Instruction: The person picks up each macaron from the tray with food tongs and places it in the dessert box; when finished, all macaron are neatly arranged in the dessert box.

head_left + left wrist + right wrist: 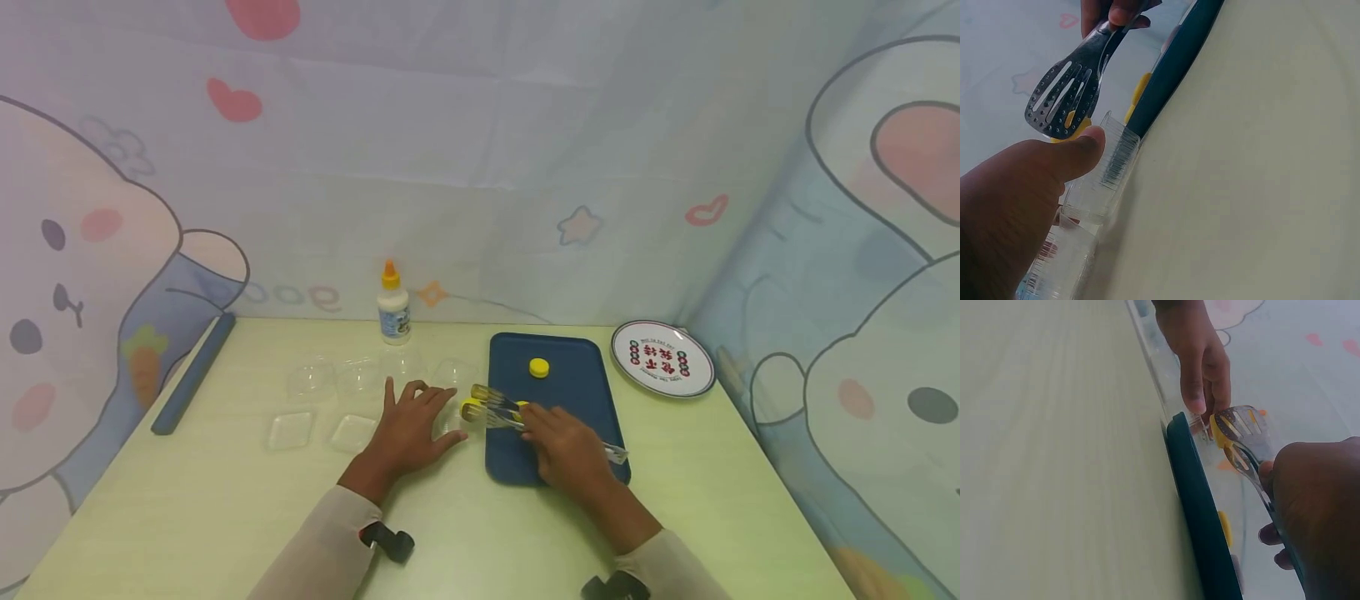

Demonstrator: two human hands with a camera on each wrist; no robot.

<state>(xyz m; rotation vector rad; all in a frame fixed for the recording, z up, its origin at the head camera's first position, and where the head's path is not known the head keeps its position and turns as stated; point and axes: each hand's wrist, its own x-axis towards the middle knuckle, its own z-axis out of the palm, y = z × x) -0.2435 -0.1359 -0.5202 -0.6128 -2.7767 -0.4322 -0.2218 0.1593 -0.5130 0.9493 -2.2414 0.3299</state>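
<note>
My right hand (pixel 566 450) grips a pair of slotted metal tongs (pixel 1063 94), reaching left over the tray's edge. Between the tong heads sits a small round yellow piece (pixel 471 409). My left hand (pixel 408 429) is at a clear plastic box (pixel 1107 165) beside the tray, its thumb along the near wall and its other fingers on the far side. The tong heads and yellow piece are close by that box. On the dark blue tray (pixel 588 375) lies a yellow disc (pixel 538 367); another yellow piece (pixel 522 407) is partly hidden behind the tongs.
Several clear containers (pixel 311 379) stand in a row behind my left hand, with flat clear pieces (pixel 290 431) in front. A glue bottle (pixel 394 312) is at the back. A printed plate (pixel 663 358) sits right of the tray, and a blue bar (pixel 193 375) lies far left.
</note>
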